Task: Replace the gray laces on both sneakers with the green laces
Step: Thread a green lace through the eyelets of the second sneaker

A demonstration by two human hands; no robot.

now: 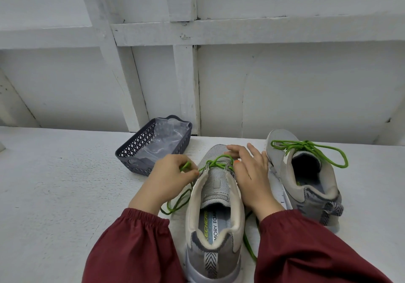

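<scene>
A grey sneaker (215, 223) stands in front of me, heel toward me, with a green lace (215, 163) threaded across its upper eyelets. My left hand (169, 177) pinches one end of that lace at the shoe's left side; the slack loops down to the table. With fingers spread, my right hand (252, 173) rests on the shoe's right side near the toe. Another lace end (249, 247) trails under my right sleeve. A second grey sneaker (306, 179) stands to the right, laced in green with a tied bow (309, 148).
A dark grey perforated basket (131, 151) with clear plastic inside sits at the back left of the white table (54, 195). A white panelled wall (285, 85) rises right behind the table.
</scene>
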